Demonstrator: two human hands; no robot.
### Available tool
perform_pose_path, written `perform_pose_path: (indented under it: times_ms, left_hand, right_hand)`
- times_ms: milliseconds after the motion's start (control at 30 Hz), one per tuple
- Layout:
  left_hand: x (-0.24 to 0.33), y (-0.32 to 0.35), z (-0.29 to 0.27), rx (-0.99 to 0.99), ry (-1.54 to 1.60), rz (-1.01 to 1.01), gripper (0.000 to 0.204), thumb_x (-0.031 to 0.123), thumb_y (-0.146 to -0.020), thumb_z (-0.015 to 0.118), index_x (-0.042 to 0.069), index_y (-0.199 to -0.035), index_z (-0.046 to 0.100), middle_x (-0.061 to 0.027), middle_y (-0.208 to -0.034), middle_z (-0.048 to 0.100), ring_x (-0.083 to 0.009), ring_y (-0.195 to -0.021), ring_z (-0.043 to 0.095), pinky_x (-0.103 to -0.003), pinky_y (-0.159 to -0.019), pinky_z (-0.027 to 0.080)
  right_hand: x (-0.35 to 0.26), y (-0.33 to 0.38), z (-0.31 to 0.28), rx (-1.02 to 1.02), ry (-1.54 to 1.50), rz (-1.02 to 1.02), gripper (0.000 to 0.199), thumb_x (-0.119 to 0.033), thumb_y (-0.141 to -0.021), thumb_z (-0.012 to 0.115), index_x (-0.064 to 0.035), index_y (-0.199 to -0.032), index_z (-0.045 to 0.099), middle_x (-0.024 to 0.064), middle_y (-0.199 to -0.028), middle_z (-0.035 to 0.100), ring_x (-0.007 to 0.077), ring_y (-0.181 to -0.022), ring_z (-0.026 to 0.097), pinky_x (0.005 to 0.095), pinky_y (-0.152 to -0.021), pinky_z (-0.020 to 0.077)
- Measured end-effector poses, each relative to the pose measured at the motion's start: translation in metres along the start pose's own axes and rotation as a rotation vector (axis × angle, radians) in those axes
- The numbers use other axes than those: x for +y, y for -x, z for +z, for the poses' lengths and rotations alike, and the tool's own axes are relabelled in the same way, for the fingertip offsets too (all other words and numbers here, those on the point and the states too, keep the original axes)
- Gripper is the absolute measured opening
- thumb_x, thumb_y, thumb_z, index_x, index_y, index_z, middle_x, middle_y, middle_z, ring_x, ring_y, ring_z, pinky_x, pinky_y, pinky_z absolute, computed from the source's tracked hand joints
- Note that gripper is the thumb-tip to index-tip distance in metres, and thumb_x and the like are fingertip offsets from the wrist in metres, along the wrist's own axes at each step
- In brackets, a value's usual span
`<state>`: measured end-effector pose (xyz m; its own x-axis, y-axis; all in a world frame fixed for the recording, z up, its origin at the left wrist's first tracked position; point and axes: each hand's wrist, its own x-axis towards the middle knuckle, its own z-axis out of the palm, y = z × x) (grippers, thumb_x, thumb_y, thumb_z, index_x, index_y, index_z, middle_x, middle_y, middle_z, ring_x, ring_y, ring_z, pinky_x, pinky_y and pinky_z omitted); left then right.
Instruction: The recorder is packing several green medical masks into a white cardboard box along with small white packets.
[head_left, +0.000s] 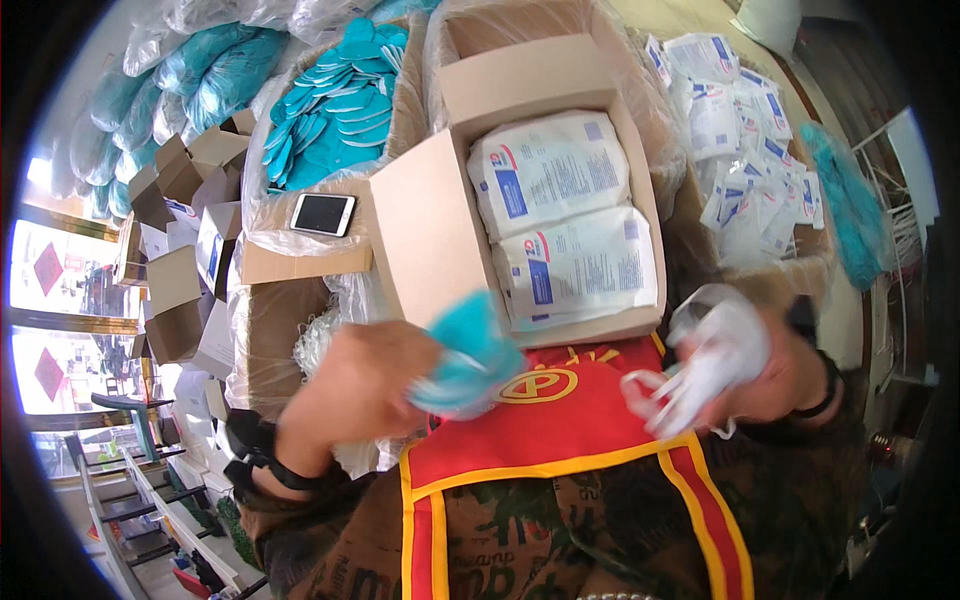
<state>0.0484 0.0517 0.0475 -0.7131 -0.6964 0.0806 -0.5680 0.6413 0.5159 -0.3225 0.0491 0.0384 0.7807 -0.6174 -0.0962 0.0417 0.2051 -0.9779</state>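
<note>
This looks like a small packing workroom or stockroom for disposable goods. An open brown cardboard carton (pixel 420 240) holds flat white sealed paper-and-plastic packets (pixel 560 215), and a larger plastic-lined carton (pixel 290 215) is heaped with teal foam insole-shaped pieces (pixel 340 110). Loose small white sachets with blue print (pixel 745 150) pile up at the right. Clear plastic sacks stuffed with teal material (pixel 215 70) and a stack of small empty folded cardboard boxes (pixel 175 240) crowd the left side, beside bright glass shopfront doors (pixel 60 330).

Cardboard box (pixel 420 235) with white packets (pixel 565 215)
</note>
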Motion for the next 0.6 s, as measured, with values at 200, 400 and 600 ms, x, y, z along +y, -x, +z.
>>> perform_pose_path:
  times_ms: [200,400,600]
  left_hand:
    - [-0.06,0.008,0.027,0.487,0.716,-0.674,0.036,0.012,-0.074,0.075,0.001,-0.107,0.063,-0.0057,-0.096,0.068,-0.0176,-0.086,0.065,-0.031,-0.078,0.051]
    - [-0.199,-0.035,-0.039,1.042,0.845,-0.607,0.047,0.021,-0.081,0.074,-0.002,-0.118,0.056,-0.0125,-0.106,0.064,-0.0217,-0.089,0.065,-0.034,-0.077,0.055]
    - [-0.302,-0.031,-0.028,1.234,0.686,-0.911,0.035,0.023,-0.083,0.073,0.002,-0.106,0.057,-0.0064,-0.09,0.061,-0.0124,-0.069,0.056,-0.023,-0.057,0.044]
  right_hand:
    - [0.013,0.003,-0.022,0.422,-0.141,0.171,0.049,-0.018,-0.073,0.081,-0.0008,-0.109,0.053,0.006,-0.097,0.061,0.0122,-0.083,0.061,0.0274,-0.072,0.0485]
    - [0.02,-0.045,-0.006,0.293,-0.135,0.104,0.021,-0.017,-0.084,0.072,-0.0022,-0.097,0.062,0.002,-0.082,0.064,0.007,-0.072,0.059,0.0213,-0.063,0.0445]
    - [0.028,-0.057,-0.007,0.18,-0.056,0.167,0.021,-0.02,-0.087,0.069,-0.0025,-0.096,0.064,0.0029,-0.08,0.065,0.0067,-0.067,0.058,0.0206,-0.058,0.0429]
